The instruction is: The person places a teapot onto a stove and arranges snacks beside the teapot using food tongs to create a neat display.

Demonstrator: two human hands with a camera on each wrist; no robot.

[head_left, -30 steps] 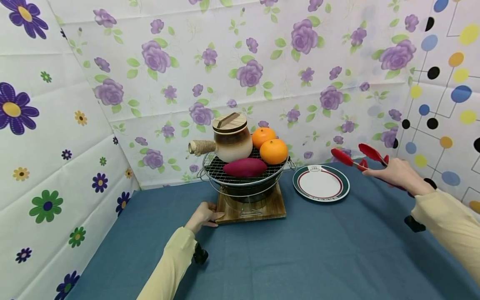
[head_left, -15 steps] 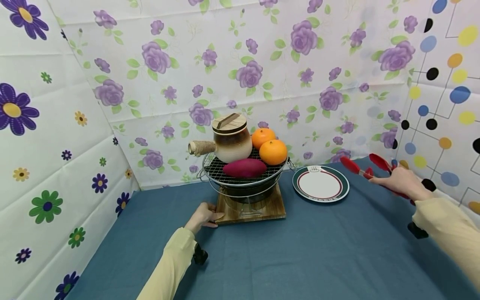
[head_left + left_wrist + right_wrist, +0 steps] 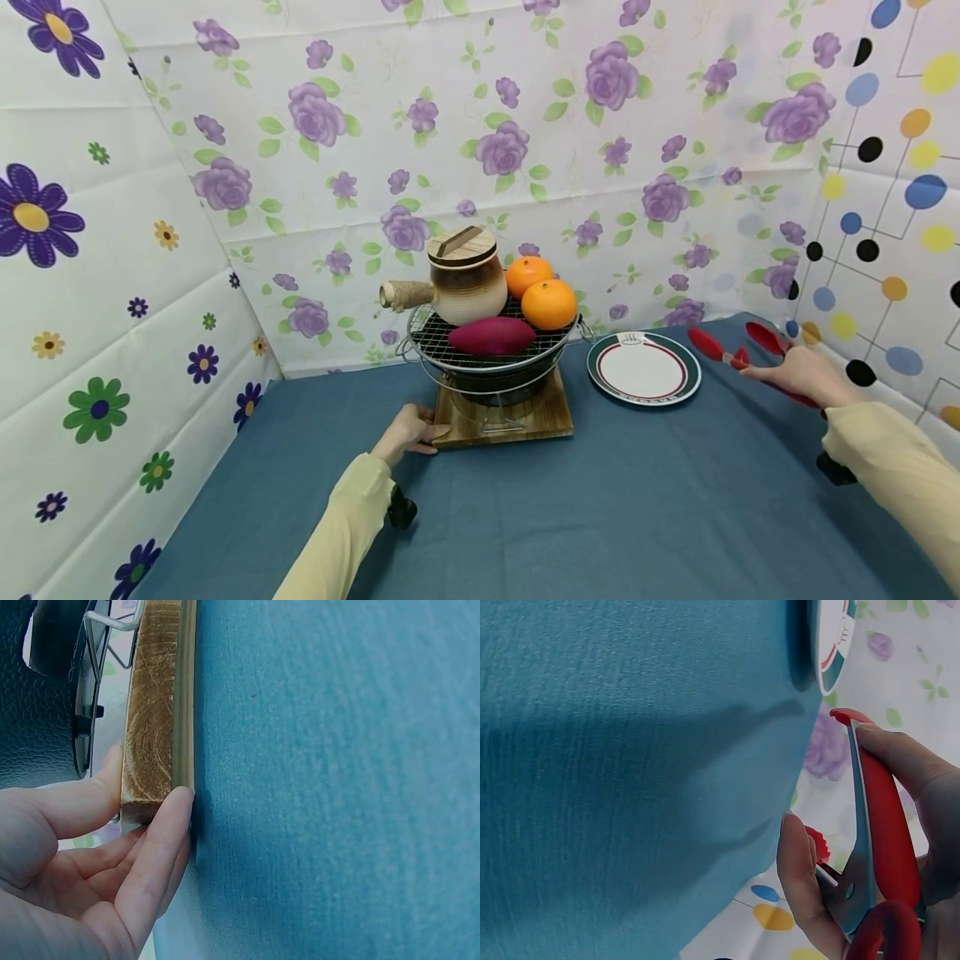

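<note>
My left hand [image 3: 406, 432] pinches the front left corner of a brown wooden board [image 3: 525, 427], thumb on top and fingers at the edge and underside in the left wrist view. On the board stands a round black grill [image 3: 491, 382] with a wire mesh. The mesh carries a small lidded clay pot [image 3: 472, 293], a purple sweet-potato-shaped item [image 3: 492, 336] and two oranges [image 3: 550, 305]. To the right, my right hand [image 3: 808, 377] grips red-tipped metal tongs [image 3: 889, 825] above the table. Their two tips are spread apart, with nothing between them.
A white plate [image 3: 643, 371] with a green rim lies on the blue tablecloth [image 3: 600, 517], between the grill and the tongs. Patterned cloth walls [image 3: 315, 208] close off the back and both sides. The pot's rope-wrapped handle [image 3: 408, 295] sticks out leftward.
My right hand has moved to the right and lower in the head view, carrying the spread tongs away from the plate. The left hand keeps its place at the board's corner.
</note>
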